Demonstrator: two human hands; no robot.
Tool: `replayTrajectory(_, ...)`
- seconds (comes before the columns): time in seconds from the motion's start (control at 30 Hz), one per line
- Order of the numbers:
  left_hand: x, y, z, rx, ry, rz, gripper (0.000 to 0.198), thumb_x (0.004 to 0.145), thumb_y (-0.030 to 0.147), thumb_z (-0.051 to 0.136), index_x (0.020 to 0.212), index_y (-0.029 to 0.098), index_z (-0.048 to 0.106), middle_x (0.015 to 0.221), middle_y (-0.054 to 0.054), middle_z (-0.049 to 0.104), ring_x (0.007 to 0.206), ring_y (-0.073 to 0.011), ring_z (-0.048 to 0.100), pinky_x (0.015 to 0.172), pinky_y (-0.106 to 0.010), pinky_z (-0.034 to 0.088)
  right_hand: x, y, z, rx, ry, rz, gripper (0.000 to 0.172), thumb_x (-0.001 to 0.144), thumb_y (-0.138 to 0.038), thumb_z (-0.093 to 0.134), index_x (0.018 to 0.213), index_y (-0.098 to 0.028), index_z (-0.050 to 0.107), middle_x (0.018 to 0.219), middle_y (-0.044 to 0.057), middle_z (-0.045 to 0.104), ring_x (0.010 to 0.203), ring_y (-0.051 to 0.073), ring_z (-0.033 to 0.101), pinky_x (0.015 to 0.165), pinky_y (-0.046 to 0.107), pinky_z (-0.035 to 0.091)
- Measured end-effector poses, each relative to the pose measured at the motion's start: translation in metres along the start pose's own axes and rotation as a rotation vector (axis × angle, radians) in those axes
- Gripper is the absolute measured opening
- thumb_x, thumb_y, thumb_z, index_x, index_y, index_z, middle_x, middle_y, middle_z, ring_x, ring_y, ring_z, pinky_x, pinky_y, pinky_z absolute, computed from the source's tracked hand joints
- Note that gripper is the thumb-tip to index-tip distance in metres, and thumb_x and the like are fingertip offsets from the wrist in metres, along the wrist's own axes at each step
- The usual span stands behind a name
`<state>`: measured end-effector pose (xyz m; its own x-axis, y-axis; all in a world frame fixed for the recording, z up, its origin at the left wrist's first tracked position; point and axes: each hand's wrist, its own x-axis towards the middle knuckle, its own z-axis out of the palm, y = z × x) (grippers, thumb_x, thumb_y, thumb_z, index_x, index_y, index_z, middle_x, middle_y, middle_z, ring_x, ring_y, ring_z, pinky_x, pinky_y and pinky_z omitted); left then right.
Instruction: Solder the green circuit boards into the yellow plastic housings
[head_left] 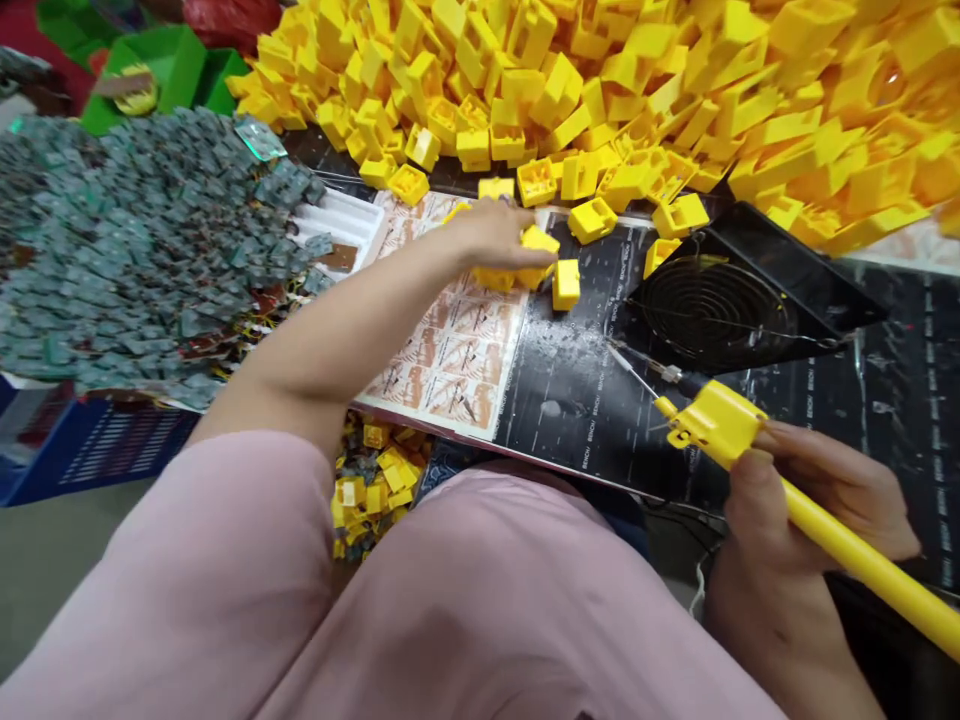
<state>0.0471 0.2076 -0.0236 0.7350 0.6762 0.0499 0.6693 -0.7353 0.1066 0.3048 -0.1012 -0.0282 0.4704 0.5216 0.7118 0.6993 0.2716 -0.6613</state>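
Observation:
My left hand (pixel 504 232) is stretched over a group of small yellow plastic housings at the back of the bench. Its thumb and fingers are apart, with a yellow housing (pixel 538 240) showing in the gap; I see no clear grip. Another yellow housing (pixel 566 285) stands just right of the thumb. At the right, my right hand (pixel 810 495) is closed around a yellow-handled soldering iron (pixel 724 425). Its thin tip points up and left over the black bench mat (pixel 559 370), apart from the housings.
A large heap of yellow housings (pixel 525 90) covers the back. Left lies a pile of grey-green parts (pixel 142 240) above a blue crate (pixel 112 450), with a white tray (pixel 352 225) beside it. A black round-grilled fan (pixel 712 310) stands ahead of the soldering iron. More yellow pieces (pixel 382 485) lie below the bench edge.

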Motion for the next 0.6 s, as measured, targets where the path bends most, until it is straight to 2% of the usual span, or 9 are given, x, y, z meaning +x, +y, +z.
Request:
replayTrajectory(0.03, -0.023, 0.015, -0.006, -0.009, -0.119, -0.059, 0.083, 0.079, 0.083, 0.046, 0.124, 0.016, 0.066, 0.122, -0.015, 0.067, 0.114, -0.0373, 0.06, 0.092, -0.053, 0.05, 0.001, -0.001, 0.003, 0.016, -0.021, 0.002, 0.037, 0.061, -0.042, 0.086, 0.097, -0.038, 0.078, 0.067, 0.002, 0.072, 0.043, 0.02, 0.06, 0.033, 0.031, 0.041)
replayTrajectory(0.1, -0.067, 0.044, -0.017, -0.035, -0.181, -0.081, 0.084, 0.081, 0.084, 0.044, 0.129, 0.018, 0.063, 0.142, -0.016, 0.056, 0.132, -0.0424, 0.048, 0.102, -0.062, 0.043, 0.002, -0.006, 0.008, 0.065, -0.052, -0.013, 0.045, 0.06, -0.04, 0.088, 0.104, -0.035, 0.077, 0.075, 0.002, 0.074, 0.052, 0.021, 0.065, 0.04, 0.031, 0.049)
replayTrajectory(0.17, -0.105, 0.068, -0.023, -0.045, -0.108, -0.07, 0.076, 0.089, 0.078, 0.037, 0.137, 0.023, 0.056, 0.154, -0.012, 0.046, 0.143, -0.0403, 0.036, 0.113, -0.068, 0.027, 0.003, -0.016, 0.013, 0.084, -0.089, -0.076, 0.059, 0.06, -0.041, 0.091, 0.116, -0.034, 0.072, 0.088, 0.003, 0.076, 0.061, 0.022, 0.07, 0.049, 0.033, 0.057)
replayTrajectory(0.23, -0.132, 0.083, -0.025, -0.042, -0.032, -0.055, 0.072, 0.093, 0.072, 0.033, 0.144, 0.025, 0.048, 0.161, -0.01, 0.037, 0.148, -0.0381, 0.031, 0.116, -0.069, 0.019, 0.007, -0.026, 0.016, 0.075, -0.222, -0.159, 0.066, 0.069, -0.043, 0.086, 0.13, -0.034, 0.063, 0.094, 0.003, 0.076, 0.065, 0.022, 0.072, 0.055, 0.033, 0.06)
replayTrajectory(0.27, -0.14, 0.089, -0.025, -0.04, -0.008, -0.037, 0.071, 0.094, 0.07, 0.033, 0.147, 0.025, 0.044, 0.163, -0.01, 0.034, 0.149, -0.0369, 0.03, 0.117, -0.068, 0.018, 0.01, -0.031, 0.017, 0.061, -0.319, -0.208, 0.063, 0.076, -0.041, 0.081, 0.135, -0.034, 0.059, 0.092, 0.002, 0.076, 0.065, 0.021, 0.072, 0.056, 0.032, 0.061)
replayTrajectory(0.37, -0.143, 0.104, -0.024, -0.04, 0.022, 0.014, 0.071, 0.096, 0.062, 0.035, 0.153, 0.021, 0.034, 0.164, -0.01, 0.033, 0.151, -0.034, 0.028, 0.12, -0.064, 0.018, 0.024, -0.042, 0.029, -0.016, -0.589, -0.392, 0.044, 0.089, -0.026, 0.069, 0.132, -0.033, 0.06, 0.079, -0.003, 0.075, 0.064, 0.016, 0.071, 0.064, 0.024, 0.059)
replayTrajectory(0.47, -0.128, 0.12, -0.025, -0.037, 0.019, 0.017, 0.069, 0.096, 0.058, 0.041, 0.151, 0.017, 0.039, 0.154, -0.013, 0.048, 0.147, -0.0334, 0.036, 0.121, -0.064, 0.016, 0.04, -0.039, 0.061, -0.101, -0.623, -0.411, 0.021, 0.094, -0.026, 0.063, 0.114, -0.028, 0.067, 0.084, -0.001, 0.073, 0.072, 0.012, 0.071, 0.071, 0.021, 0.055)
replayTrajectory(0.5, -0.123, 0.124, -0.025, -0.034, 0.007, 0.032, 0.065, 0.096, 0.057, 0.042, 0.147, 0.017, 0.044, 0.149, -0.012, 0.054, 0.144, -0.0328, 0.041, 0.121, -0.065, 0.017, 0.043, -0.035, 0.076, -0.128, -0.653, -0.403, 0.019, 0.095, -0.031, 0.062, 0.112, -0.026, 0.067, 0.089, 0.002, 0.074, 0.078, 0.015, 0.071, 0.073, 0.024, 0.055)
replayTrajectory(0.6, -0.118, 0.132, -0.023, -0.004, 0.007, 0.122, 0.047, 0.098, 0.045, 0.045, 0.137, 0.02, 0.055, 0.139, -0.01, 0.062, 0.132, -0.0297, 0.053, 0.116, -0.059, 0.031, 0.049, -0.021, 0.116, -0.258, -0.757, -0.347, 0.039, 0.095, -0.051, 0.056, 0.113, -0.018, 0.064, 0.09, 0.006, 0.072, 0.078, 0.018, 0.07, 0.07, 0.028, 0.054)
